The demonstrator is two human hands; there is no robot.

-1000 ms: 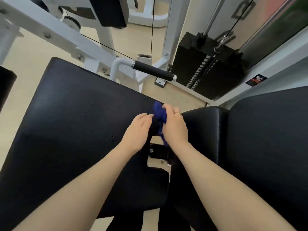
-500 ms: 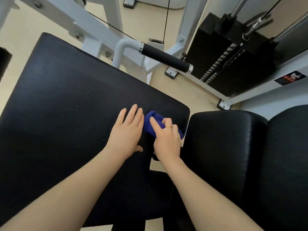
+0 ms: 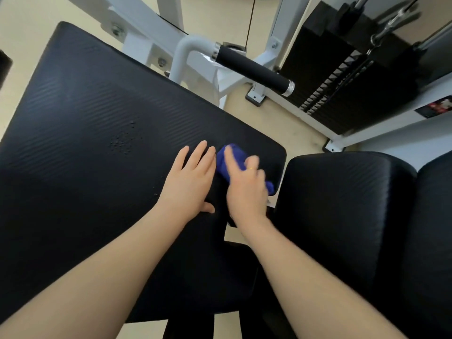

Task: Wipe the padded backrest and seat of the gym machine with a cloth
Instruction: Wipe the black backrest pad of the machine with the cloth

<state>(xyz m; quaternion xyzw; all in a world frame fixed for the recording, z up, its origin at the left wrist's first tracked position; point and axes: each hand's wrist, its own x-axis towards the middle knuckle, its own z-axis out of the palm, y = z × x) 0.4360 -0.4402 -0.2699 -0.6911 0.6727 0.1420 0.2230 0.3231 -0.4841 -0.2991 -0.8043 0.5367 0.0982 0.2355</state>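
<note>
A large black padded seat (image 3: 85,148) fills the left and middle of the head view. Near its right corner lies a bunched blue cloth (image 3: 232,156). My right hand (image 3: 245,189) lies on top of the cloth, index finger stretched out, the other fingers bent over it; the hand is blurred. My left hand (image 3: 189,177) rests flat on the pad just left of the cloth, fingers straight. A second black pad (image 3: 337,204), the backrest, stands to the right. Small specks (image 3: 122,140) dot the seat left of my hands.
Beyond the seat runs the machine's white frame (image 3: 146,28) with a black foam handle (image 3: 252,69). A black weight stack (image 3: 342,69) with cable and guide rods stands at the upper right. Beige floor (image 3: 281,128) shows between the seat and the stack.
Both hands came down from the gap between the pads onto the seat. The right hand now lies on the cloth on the pad, and the left hand lies flat beside it.
</note>
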